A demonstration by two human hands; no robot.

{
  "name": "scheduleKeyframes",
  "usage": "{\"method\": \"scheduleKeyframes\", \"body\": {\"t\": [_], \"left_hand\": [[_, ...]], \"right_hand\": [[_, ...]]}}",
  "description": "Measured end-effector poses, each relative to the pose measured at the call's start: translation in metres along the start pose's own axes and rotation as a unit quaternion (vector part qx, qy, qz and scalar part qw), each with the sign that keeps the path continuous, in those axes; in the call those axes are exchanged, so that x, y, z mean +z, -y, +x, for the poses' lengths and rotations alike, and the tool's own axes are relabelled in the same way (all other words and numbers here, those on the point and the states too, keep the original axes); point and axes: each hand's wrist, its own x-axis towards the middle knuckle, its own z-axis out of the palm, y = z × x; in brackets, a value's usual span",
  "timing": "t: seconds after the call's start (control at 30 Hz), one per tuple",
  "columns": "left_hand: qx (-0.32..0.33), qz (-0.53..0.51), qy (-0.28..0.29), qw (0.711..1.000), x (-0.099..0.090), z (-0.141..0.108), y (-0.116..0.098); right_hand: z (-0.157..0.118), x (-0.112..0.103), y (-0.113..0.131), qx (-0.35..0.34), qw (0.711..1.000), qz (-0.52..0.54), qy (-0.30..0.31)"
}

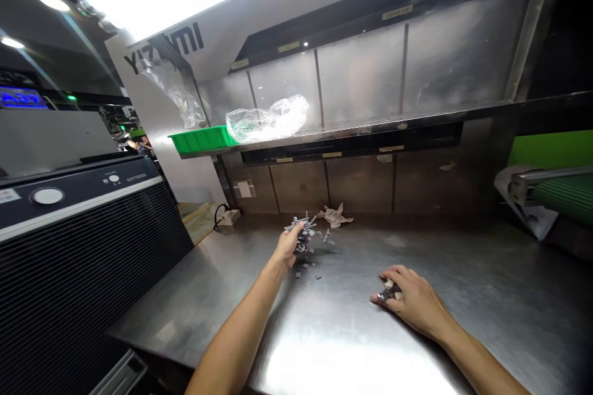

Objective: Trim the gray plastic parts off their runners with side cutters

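"Grey plastic moulded parts on thin runners point(302, 232): where are they?"

"Bunched in a spiky cluster in the person's left hand point(291, 245), just above a stainless steel workbench point(463, 284). The fingers curl partway closed and have hold of the cluster, with its ends poking out past them."

"And the other hand?"

"The right hand point(410, 299) is palm down at the bench, its fingers curled closed over a small silver-and-cream object point(387, 289). Most of that object is hidden, so nobody could say what it is."

"Anything loose nearby?"

"A few small grey bits point(306, 268) lie on the steel just below the left hand, and a crumpled beige paper point(335, 216) sits farther back, near the wall."

"Beyond that?"

"A long steel shelf point(370, 129) carries a bright green plastic tray point(201, 139) and a crumpled clear plastic bag point(266, 118). A second clear bag point(175, 91) hangs against a white panel point(157, 129) with black lettering. Off to the left stands a black machine point(88, 241) with a louvred grille and a round white dial, and off to the right sits a ribbed green roller point(556, 197)."
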Motion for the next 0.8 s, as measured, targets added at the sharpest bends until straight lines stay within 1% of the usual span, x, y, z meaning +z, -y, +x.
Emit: {"method": "scheduleKeyframes", "body": {"t": [0.1,0.17,0.3,0.43,0.57,0.67,0.73,0.77,0.8], "left_hand": [[-0.041,-0.118,0.037,0.991,0.003,-0.006,-0.010],[-0.060,-0.175,0.054,0.981,0.004,-0.012,-0.014],[-0.076,-0.235,0.081,0.966,0.003,-0.020,-0.016],[-0.064,-0.229,0.078,0.968,0.004,-0.018,-0.013],[-0.033,-0.178,0.048,0.982,0.006,-0.018,-0.007],[-0.017,-0.139,0.025,0.990,-0.007,-0.024,-0.003],[-0.007,-0.120,0.018,0.993,-0.013,-0.027,-0.002],[-0.001,-0.115,0.021,0.993,-0.008,-0.026,-0.002],[0.005,-0.113,0.032,0.993,0.006,-0.023,-0.003]], "right_hand": [[0.000,-0.002,0.001,0.009,1.000,0.004,0.011],[0.001,-0.003,0.002,0.006,1.000,0.003,0.011],[0.003,0.000,0.001,0.002,1.000,-0.002,0.003],[0.002,0.001,0.000,-0.003,1.000,-0.009,0.001],[-0.001,-0.003,-0.004,-0.005,1.000,-0.011,0.004],[0.004,0.003,-0.003,-0.019,1.000,-0.002,0.014],[0.010,0.009,0.004,-0.020,1.000,0.000,0.013],[0.011,0.009,0.010,-0.019,1.000,-0.002,0.009],[0.009,0.004,0.016,-0.016,1.000,-0.008,0.003]]}}
